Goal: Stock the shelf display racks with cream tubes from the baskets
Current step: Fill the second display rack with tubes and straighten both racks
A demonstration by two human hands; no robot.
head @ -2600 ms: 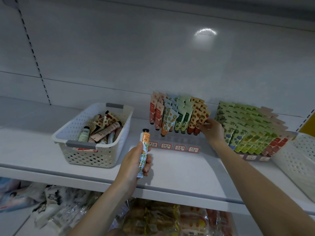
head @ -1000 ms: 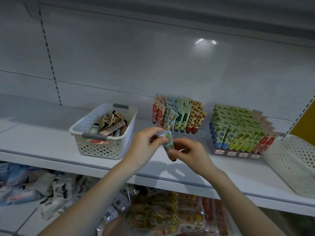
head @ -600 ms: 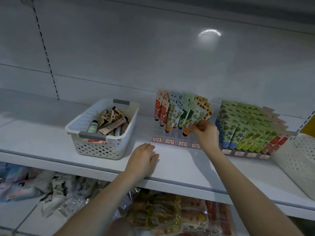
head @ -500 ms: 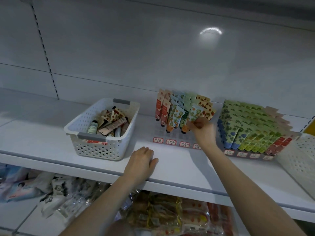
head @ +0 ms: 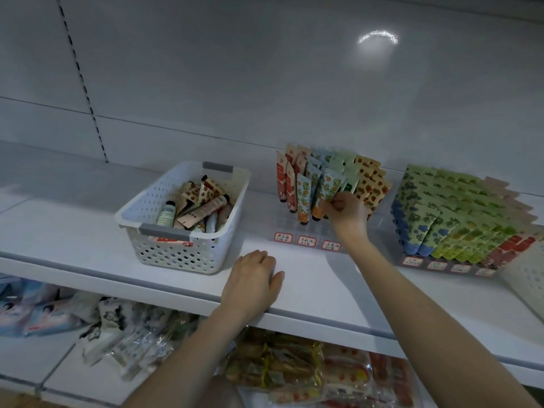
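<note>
A white perforated basket (head: 164,245) with grey handles holds several loose cream tubes (head: 203,209) on the shelf's left. A clear display rack (head: 306,231) with red price labels stands in the middle, part filled with upright tubes. My right hand (head: 347,214) pinches a pale blue orange-patterned tube (head: 328,188), cap down, at the rack's front row. My left hand (head: 253,279) rests flat on the shelf near its front edge, holding nothing. A second rack (head: 441,265) at the right is packed with green, blue and red tubes.
Another white basket (head: 527,275) sits at the far right edge. The white shelf (head: 73,228) has bare surface left of the basket. Packaged goods (head: 294,369) lie on the shelf below. The back wall is plain white panel.
My left hand passed the tube to my right hand, then dropped onto the shelf edge. My right hand carried the tube to the middle rack and shifted it left along the front row.
</note>
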